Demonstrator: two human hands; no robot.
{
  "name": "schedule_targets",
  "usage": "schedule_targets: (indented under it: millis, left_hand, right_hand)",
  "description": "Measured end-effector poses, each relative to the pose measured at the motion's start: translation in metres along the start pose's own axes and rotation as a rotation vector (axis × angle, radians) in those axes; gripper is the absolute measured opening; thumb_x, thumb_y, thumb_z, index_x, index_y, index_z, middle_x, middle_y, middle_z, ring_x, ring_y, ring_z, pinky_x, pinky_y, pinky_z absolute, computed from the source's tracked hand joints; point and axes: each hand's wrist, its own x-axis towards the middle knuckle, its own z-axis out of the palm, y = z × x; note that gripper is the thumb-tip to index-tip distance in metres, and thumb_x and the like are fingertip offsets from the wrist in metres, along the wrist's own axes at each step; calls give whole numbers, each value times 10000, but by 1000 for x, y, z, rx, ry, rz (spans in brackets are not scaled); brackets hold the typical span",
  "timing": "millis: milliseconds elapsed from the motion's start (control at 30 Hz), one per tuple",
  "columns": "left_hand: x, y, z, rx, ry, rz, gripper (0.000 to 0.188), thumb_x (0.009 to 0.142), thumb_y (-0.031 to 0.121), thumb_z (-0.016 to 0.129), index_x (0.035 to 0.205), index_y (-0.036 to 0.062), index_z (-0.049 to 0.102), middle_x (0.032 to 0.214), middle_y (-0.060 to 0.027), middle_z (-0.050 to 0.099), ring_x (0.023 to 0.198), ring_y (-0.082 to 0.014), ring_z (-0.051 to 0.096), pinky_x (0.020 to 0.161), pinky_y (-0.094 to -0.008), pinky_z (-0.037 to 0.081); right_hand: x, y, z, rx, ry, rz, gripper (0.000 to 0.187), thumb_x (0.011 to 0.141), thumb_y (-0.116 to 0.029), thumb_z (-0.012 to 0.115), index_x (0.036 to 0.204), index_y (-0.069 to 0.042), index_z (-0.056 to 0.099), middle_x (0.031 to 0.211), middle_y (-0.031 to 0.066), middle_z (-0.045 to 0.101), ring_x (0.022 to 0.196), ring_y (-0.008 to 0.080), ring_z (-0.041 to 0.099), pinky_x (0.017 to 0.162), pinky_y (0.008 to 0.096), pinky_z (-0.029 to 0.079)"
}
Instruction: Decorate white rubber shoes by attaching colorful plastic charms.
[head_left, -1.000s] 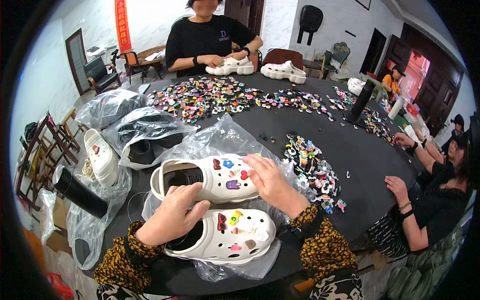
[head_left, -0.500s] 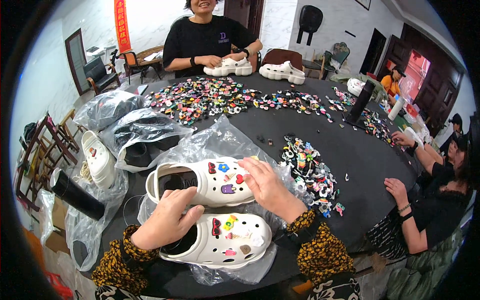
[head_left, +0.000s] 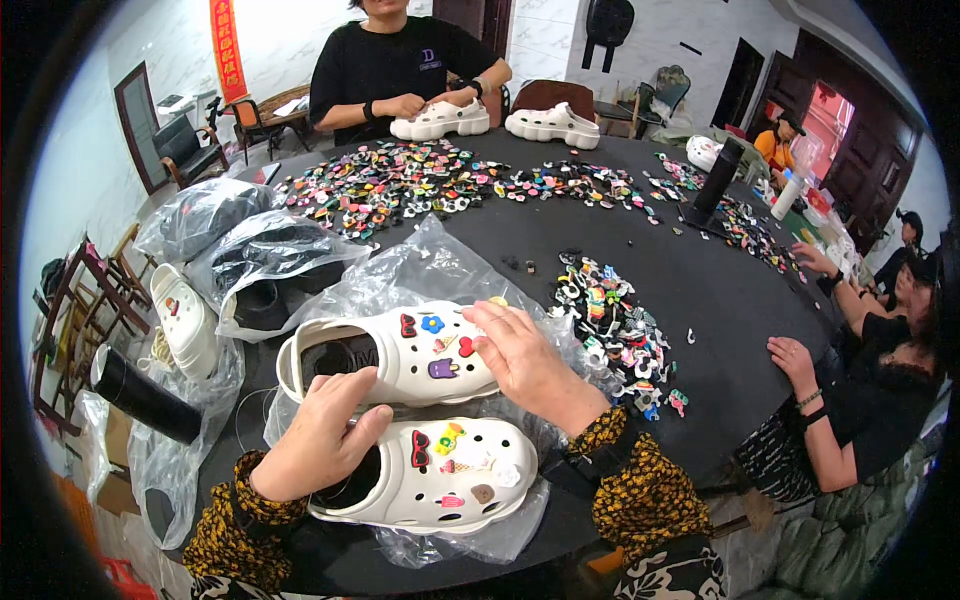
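Two white clogs lie side by side on clear plastic, toes to the right. The far clog [head_left: 400,385] carries charms: red sunglasses, a blue flower, an ice cream cone, a red heart and a purple popsicle. On the near clog [head_left: 395,500] are sunglasses, a yellow-green charm, a cone, a pink popsicle, a brown piece and a white piece. My right hand [head_left: 535,365] lies over the far clog's toe, fingers stretched, partly hiding it; a yellowish charm shows by the fingertips. My left hand [head_left: 325,435] is over the heel openings, thumb spread from the fingers, holding nothing visible.
Loose charms [head_left: 615,335] lie right of the clogs, with a larger pile [head_left: 390,185] beyond. Plastic bags [head_left: 275,265], another white clog [head_left: 185,325] and a black cylinder [head_left: 145,393] are at left. Across the table a person [head_left: 400,75] handles a white clog; others sit at right.
The whole view has shifted slightly. My hands keep nearly the same place over the clogs. At the right, another person's hand has shifted a little over the charms.
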Motion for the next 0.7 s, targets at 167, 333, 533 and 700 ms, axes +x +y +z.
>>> schedule_targets:
  millis: [167,333,533,700]
  left_hand:
    - [-1,0,-1,9,-27,-29,384,890,179,627,1161,-75,531,953,-194,603,910,-351,566,859,-404,412]
    - [-3,-6,1,19,-7,8,390,882,163,635,1177,-71,535,1004,-216,606,918,-363,562,865,-421,424]
    - [-5,-15,11,-131,36,-187,417,894,102,602,1251,-95,514,1095,-235,600,1025,-314,567,900,-366,443]
    - [-5,-20,10,-149,7,-168,424,912,112,573,1274,-94,496,1103,-230,589,1027,-315,563,907,-363,437]
  right_hand:
    - [1,1,0,-9,-3,-7,352,970,-196,506,1271,-16,531,1272,229,547,1186,389,497,1030,458,393]
    - [1,4,5,-21,4,27,338,948,-146,494,1254,-7,530,1248,224,554,1171,383,506,1019,455,401]
    - [-2,8,9,33,56,-6,342,938,-156,527,1224,29,539,1229,200,548,1151,366,506,995,441,420]
    - [-2,6,11,11,64,6,355,971,-212,514,1237,22,539,1243,191,541,1160,360,501,1001,436,416]
